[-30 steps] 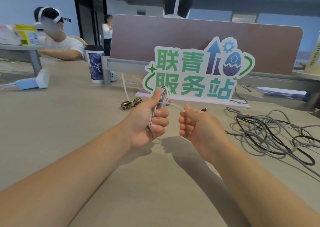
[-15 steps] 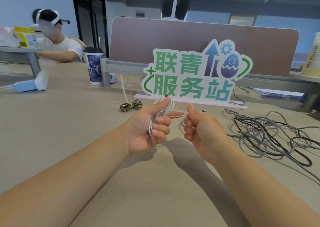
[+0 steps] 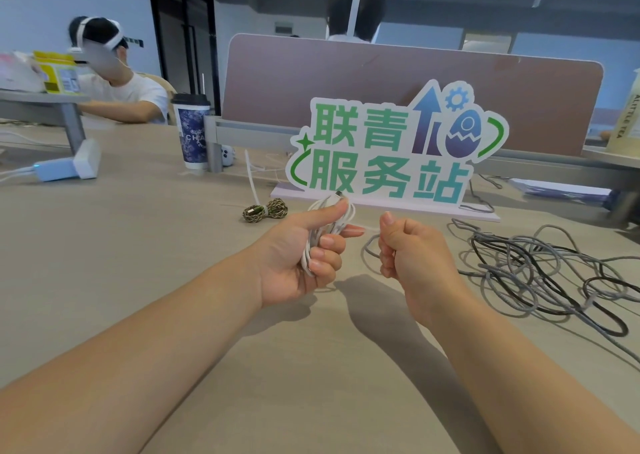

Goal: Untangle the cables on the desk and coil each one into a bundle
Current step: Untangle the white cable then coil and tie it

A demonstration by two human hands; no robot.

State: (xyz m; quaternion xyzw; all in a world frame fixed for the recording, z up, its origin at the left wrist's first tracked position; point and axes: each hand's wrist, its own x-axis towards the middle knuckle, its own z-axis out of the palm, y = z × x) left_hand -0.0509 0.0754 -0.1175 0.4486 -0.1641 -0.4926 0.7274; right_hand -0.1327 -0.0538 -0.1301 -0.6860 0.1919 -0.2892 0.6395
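Snugly, left hand [image 3: 294, 263] fingers [image 3: 327, 266] wrap the white cable coil [image 3: 349, 212] (right hand [image 3: 414, 254] pinches its strand).

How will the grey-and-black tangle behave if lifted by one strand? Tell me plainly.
Likely floppy: the tangle lies in loose loops flat on the desk. Probably it lifts as one clump, since grey and black strands cross many times. Probably light: the cords look thin.

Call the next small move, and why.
The left hand grips the white cable, already looped, and only a short stretch of it runs to the right hand's grip. So probably wrap that stretch round the loops next; the grey and black tangle can wait.
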